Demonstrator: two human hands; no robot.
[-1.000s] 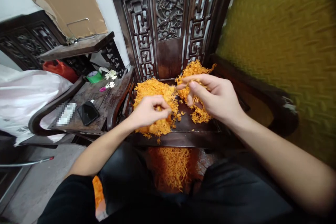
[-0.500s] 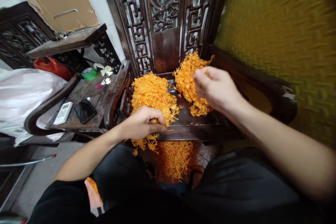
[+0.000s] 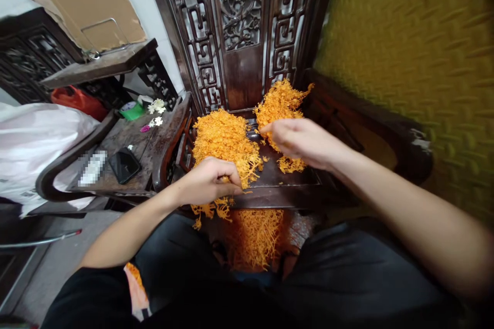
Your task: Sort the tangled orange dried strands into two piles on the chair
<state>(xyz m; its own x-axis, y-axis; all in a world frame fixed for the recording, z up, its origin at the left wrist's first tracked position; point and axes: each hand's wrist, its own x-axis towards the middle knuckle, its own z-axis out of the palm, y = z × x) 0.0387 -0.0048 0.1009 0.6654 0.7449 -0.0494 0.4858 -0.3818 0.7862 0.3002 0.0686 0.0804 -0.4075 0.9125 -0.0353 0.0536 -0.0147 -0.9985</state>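
Observation:
My left hand (image 3: pixel 211 180) is closed around a small bunch of orange cordyceps mushrooms (image 3: pixel 216 207), whose thin stems hang below it past the front edge of the wooden chair seat (image 3: pixel 270 177). A large heap of cordyceps (image 3: pixel 219 133) lies just beyond that hand. My right hand (image 3: pixel 299 136), slightly blurred, is closed with its fingertips drawn together in front of a second heap (image 3: pixel 280 100); what it pinches, if anything, cannot be made out. A small clump (image 3: pixel 291 164) rests on the seat under my right wrist. Between my legs, lower down, is more cordyceps (image 3: pixel 257 236).
A carved chair back (image 3: pixel 243 72) rises behind the heaps, with an armrest (image 3: pixel 409 149) to the right. On the side table (image 3: pixel 116 139) at left are a black phone (image 3: pixel 124 165), a green tape roll (image 3: pixel 131 110) and white flowers (image 3: pixel 156 106). A white bag (image 3: pixel 42 133) stands farther left.
My right hand has moved left and down, from beside the right heap to in front of it, over the gap between the heaps. My left hand has stayed almost still.

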